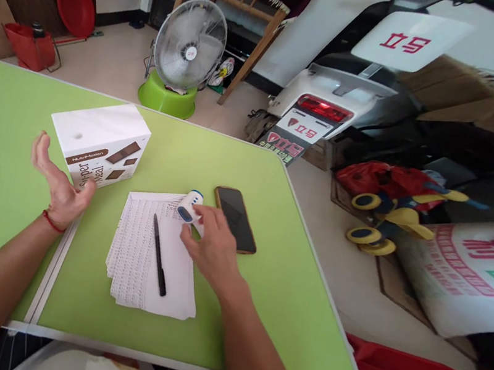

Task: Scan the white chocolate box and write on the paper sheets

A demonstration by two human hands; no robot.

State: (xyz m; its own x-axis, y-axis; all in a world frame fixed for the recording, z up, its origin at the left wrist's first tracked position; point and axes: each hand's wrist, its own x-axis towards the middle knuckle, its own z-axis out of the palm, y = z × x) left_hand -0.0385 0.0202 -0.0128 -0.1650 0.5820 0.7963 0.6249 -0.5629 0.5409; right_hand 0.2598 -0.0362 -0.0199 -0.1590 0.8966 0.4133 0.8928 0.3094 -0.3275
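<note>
Green table (279, 334): bore the objects. White box (102, 117): stood left. Written sheets (133, 254): lay stacked, centre. Left hand (63, 193): spread wide beside box. Right hand (215, 249): fingers bent at device, grip could not be told. Dark phone (238, 224): lay right of sheets. White-and-blue device (187, 208): sat at sheets' upper right. Black pen (159, 255): lay atop sheets.

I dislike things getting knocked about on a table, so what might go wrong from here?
The white-and-blue handheld device might slip: the right hand is at it, but a firm grip isn't clear. The slim black pen could roll if the loose white paper sheets beneath it shift. The white cardboard box with brown print might get bumped, since the open left hand is right at its near side.
</note>
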